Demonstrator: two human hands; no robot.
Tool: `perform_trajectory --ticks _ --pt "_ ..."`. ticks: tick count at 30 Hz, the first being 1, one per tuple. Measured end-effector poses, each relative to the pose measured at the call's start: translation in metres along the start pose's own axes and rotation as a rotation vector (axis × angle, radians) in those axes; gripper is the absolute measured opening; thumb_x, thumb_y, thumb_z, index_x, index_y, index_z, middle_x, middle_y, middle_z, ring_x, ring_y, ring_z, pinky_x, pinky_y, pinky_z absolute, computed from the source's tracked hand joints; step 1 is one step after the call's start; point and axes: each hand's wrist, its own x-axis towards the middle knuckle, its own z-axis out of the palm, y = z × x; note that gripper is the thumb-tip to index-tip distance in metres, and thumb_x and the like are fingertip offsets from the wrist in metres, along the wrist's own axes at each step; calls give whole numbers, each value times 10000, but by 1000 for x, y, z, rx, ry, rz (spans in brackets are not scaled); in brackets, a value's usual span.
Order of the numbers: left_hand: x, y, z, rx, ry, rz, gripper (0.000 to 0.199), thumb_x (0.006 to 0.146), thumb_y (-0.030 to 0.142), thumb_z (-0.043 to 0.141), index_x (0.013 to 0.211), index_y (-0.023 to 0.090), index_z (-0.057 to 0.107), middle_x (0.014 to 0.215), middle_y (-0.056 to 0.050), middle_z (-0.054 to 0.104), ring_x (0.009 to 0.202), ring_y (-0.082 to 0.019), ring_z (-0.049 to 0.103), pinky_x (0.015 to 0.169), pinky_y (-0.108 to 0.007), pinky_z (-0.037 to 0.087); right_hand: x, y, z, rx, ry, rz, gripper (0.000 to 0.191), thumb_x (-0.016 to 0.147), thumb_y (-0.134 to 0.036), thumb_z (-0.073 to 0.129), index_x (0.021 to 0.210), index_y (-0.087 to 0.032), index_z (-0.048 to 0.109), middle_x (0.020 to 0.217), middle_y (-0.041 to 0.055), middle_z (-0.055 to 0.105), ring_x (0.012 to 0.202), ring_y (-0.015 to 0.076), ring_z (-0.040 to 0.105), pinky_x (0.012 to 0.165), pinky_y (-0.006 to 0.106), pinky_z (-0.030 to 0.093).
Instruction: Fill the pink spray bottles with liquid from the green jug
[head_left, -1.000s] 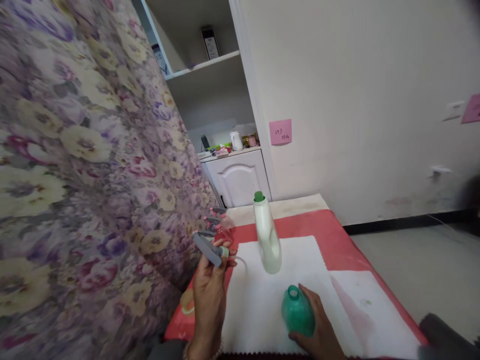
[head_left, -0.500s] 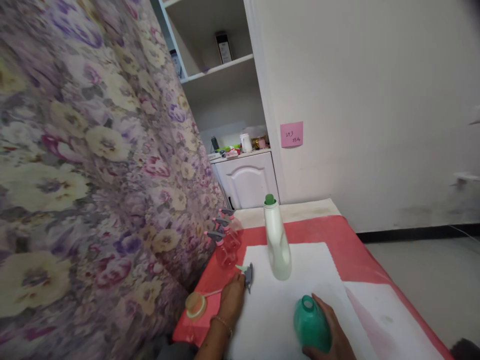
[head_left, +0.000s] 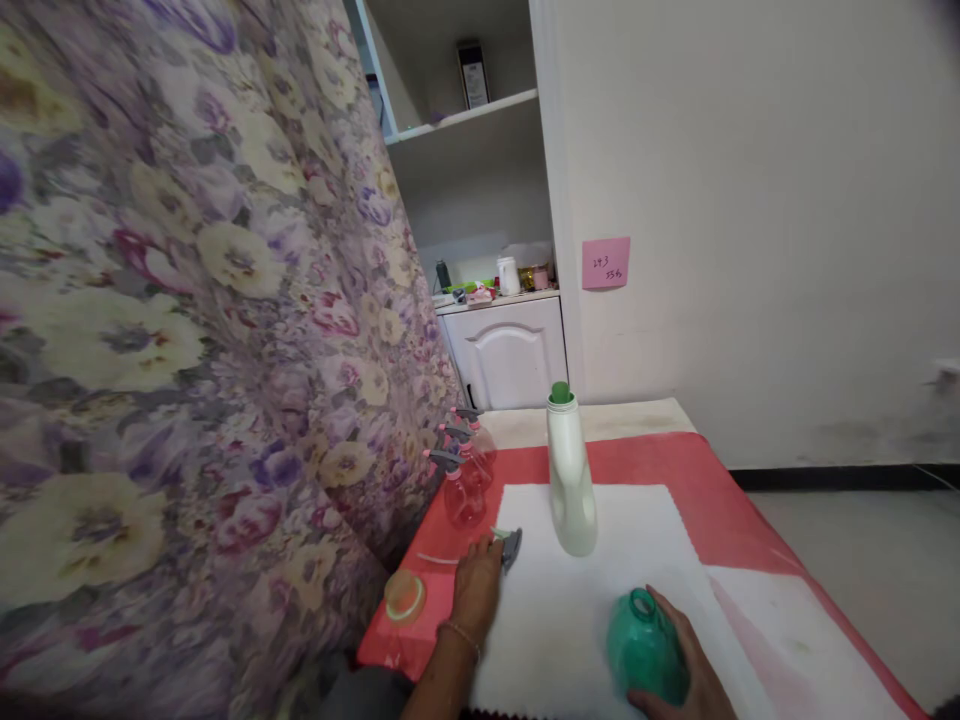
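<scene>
My left hand (head_left: 477, 580) reaches to the left edge of the white sheet, its fingers closed on a grey trigger spray head (head_left: 511, 548). A thin pale tube (head_left: 439, 560) sticks out to the left of that hand. My right hand (head_left: 686, 660) is wrapped around the right side of a translucent green bottle (head_left: 641, 650), whose neck is open at the top. Between and beyond the hands stands a tall pale green jug (head_left: 573, 490) with a green cap. Left of it are several pink spray bottles (head_left: 464, 498) with grey triggers.
A round yellowish container (head_left: 405, 598) is on the red tablecloth (head_left: 626, 460) left of my left forearm. The white sheet (head_left: 547, 640) covers the middle of the table. A floral curtain (head_left: 225, 400) hangs along the left side. A shelf cabinet (head_left: 506, 350) stands behind.
The view has shifted, so things appear slightly farther right. The spray head in my left hand has tipped lower towards the table. My right hand still grips the green bottle.
</scene>
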Motion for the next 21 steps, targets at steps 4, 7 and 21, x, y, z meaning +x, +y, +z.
perform_trajectory --ticks 4,7,21 --pt "0 -7 5 50 90 16 464 882 71 313 1218 192 610 1196 -102 637 1094 -241 546 946 -355 372 5 -10 6 14 24 22 850 654 -315 720 1408 -226 338 1423 121 476 1343 344 430 1098 436 371" --pt "-1 -12 11 54 146 18 526 869 33 313 1311 197 546 1328 -102 589 1202 -228 511 1009 -345 360 14 -26 22 72 -7 -11 859 649 -330 718 1409 -227 332 1430 117 461 1349 326 418 1120 438 342" --pt "-32 -18 82 -684 246 186 466 882 300 381 1292 186 572 1403 -101 564 1348 -235 453 1159 -416 330 65 -48 109 212 -188 66 987 497 -95 764 1392 -221 368 1433 120 471 1350 304 422 1144 460 303"
